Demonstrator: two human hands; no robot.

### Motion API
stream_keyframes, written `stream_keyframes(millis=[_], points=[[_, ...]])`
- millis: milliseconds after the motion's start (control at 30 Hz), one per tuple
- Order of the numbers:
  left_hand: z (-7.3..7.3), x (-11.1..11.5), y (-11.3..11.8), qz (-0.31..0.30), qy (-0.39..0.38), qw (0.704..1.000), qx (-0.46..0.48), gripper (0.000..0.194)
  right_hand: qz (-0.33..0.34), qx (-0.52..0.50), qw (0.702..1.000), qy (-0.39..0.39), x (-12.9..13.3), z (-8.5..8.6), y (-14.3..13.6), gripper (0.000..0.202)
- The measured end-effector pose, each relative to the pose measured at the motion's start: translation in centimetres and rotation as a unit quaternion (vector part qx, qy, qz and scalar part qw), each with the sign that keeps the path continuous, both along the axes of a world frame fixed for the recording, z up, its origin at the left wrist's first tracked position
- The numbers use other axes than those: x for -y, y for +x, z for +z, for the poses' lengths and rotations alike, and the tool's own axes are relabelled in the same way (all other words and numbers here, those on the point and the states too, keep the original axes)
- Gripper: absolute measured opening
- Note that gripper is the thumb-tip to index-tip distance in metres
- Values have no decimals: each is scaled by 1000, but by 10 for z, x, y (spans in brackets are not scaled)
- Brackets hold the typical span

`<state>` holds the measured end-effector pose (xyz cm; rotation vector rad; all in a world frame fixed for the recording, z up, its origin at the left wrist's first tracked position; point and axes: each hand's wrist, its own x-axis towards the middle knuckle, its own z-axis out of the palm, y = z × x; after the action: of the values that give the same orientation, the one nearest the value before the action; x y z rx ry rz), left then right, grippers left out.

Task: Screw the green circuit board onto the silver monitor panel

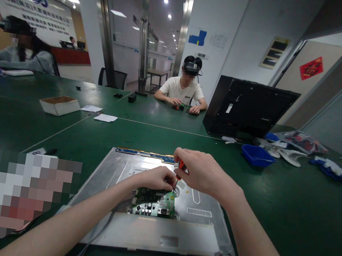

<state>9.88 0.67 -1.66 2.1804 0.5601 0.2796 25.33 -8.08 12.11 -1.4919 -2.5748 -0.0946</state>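
My right hand (pixel 198 169) is closed around the red and black handle of a screwdriver (pixel 180 168). Its shaft points down to the upper right corner of a green circuit board (pixel 155 203). Beside the screwdriver's tip, my left hand (pixel 158 179) has its fingers bent and drawn together at the board's edge; whatever they pinch is too small to make out. The board lies on the metal back of a flat display panel (pixel 205 220). A grey cable (pixel 103 229) runs from the board's left side over the panel's lower edge.
A black monitor (pixel 252 108) stands at the back right, near a blue tray (pixel 257 155) and blue-white gloves (pixel 333 170). An open cardboard box (pixel 59 105) and papers (pixel 105 117) lie at the left. One person (pixel 184 87) sits opposite, another (pixel 30 51) far left.
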Motion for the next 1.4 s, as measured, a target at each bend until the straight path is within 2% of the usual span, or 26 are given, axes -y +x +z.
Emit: stream_keyframes(millis=[167,533,667,833,1133,1400], points=[[1,1,0,7,-2,1000,-5,14,-22,30,999,10,-1,1,1,15],[2,0,0,15,13,1000,-9,13,21,-6,999,-25,7,4,2,17],[3,1,0,7,8,1000,-11,13,-5,11,1000,0,2,2,1,13],[4,1,0,6,7,1000,-15,13,-37,51,998,13,1,1,2,17],[3,1,0,13,15,1000,-9,13,25,-12,999,-19,7,4,4,19],[6,2,0,7,8,1000,-19,14,-43,54,997,16,-1,0,2,14]])
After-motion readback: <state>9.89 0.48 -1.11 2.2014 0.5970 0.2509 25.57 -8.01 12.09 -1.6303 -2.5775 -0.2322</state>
